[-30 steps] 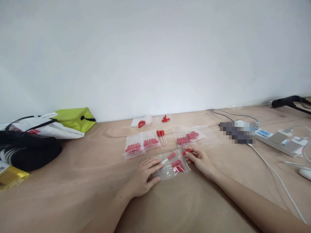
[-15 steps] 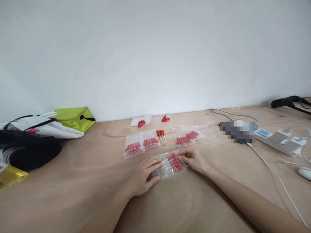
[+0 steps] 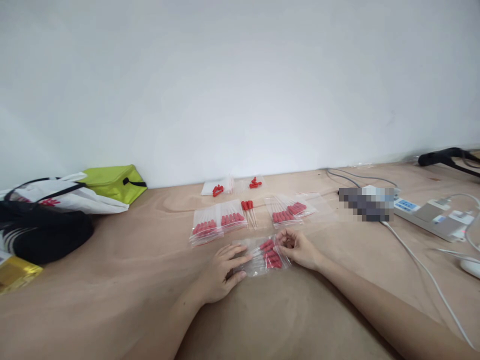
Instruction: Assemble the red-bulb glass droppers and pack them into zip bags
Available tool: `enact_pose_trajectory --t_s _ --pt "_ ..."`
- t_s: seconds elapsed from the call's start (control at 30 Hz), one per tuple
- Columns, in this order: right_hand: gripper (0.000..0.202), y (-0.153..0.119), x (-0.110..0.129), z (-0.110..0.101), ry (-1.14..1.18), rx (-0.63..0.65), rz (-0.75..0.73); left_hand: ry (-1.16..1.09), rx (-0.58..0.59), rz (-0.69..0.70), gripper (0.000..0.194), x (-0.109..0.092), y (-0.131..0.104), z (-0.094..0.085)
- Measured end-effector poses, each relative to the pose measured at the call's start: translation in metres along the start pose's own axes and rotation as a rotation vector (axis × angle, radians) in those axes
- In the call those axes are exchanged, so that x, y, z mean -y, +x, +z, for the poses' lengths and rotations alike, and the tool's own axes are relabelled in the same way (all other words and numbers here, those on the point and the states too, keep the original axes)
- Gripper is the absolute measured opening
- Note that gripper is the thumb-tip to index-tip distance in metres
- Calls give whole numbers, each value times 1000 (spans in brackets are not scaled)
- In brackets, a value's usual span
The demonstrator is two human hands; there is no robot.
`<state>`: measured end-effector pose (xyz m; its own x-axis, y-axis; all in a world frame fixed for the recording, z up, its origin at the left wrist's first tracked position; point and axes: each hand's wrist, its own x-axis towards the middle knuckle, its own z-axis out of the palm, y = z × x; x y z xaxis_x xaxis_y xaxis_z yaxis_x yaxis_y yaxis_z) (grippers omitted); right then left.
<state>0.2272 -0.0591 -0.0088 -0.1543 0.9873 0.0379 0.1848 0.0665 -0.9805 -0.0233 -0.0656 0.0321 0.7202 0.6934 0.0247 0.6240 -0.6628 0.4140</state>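
Observation:
A clear zip bag (image 3: 258,267) lies flat in front of me, holding several glass droppers with red bulbs (image 3: 273,259) at its right end. My left hand (image 3: 222,272) rests over the bag's left end, fingers spread. At the right edge, my right hand (image 3: 298,248) has thumb and fingertips pinched on the bag's mouth. Just beyond, three or so loose red-bulbed droppers (image 3: 248,206) lie on the table. Filled dropper bags (image 3: 205,227) sit left of them, and another filled bag (image 3: 284,216) lies to the right.
Loose red bulbs (image 3: 218,190) lie on plastic bags near the wall. At left are a green bag (image 3: 112,182), a white bag and a black cap (image 3: 48,235). A power strip (image 3: 431,217) with cables stands at right, beside a blurred dark object.
My right fingers have shifted slightly along the bag's right edge, and the red bulbs inside show more plainly. My left hand has stayed almost still.

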Motion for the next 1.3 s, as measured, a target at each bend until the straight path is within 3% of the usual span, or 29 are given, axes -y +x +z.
enact_pose_trajectory --t_s 0.2,0.37,0.53,0.7,0.87,1.0,1.1,1.2,1.3 --pt "26 3 1 -4 -92 24 -19 -23 -12 8 39 1 0 1" --pt "40 4 7 -7 -12 -115 165 -23 -1 6 41 1 0 -1" --pt "37 3 8 -1 -95 -60 49 -24 10 24 44 2 -1 0" --pt "37 1 9 1 169 -25 84 -93 -63 39 46 6 -2 3" --pt "33 -1 11 -15 397 -31 86 -161 -104 -42 47 9 -2 4" --pt "32 7 20 -39 475 -133 62 -137 -73 -65 48 9 -3 5" --pt "35 26 25 -53 541 -384 -20 -124 -58 -65 48 10 -3 7" --pt "41 52 20 -55 579 -642 -89 -116 -58 -60 46 10 -4 7" --pt "44 71 6 -46 573 -740 -78 -114 -56 -58 45 10 -4 7"
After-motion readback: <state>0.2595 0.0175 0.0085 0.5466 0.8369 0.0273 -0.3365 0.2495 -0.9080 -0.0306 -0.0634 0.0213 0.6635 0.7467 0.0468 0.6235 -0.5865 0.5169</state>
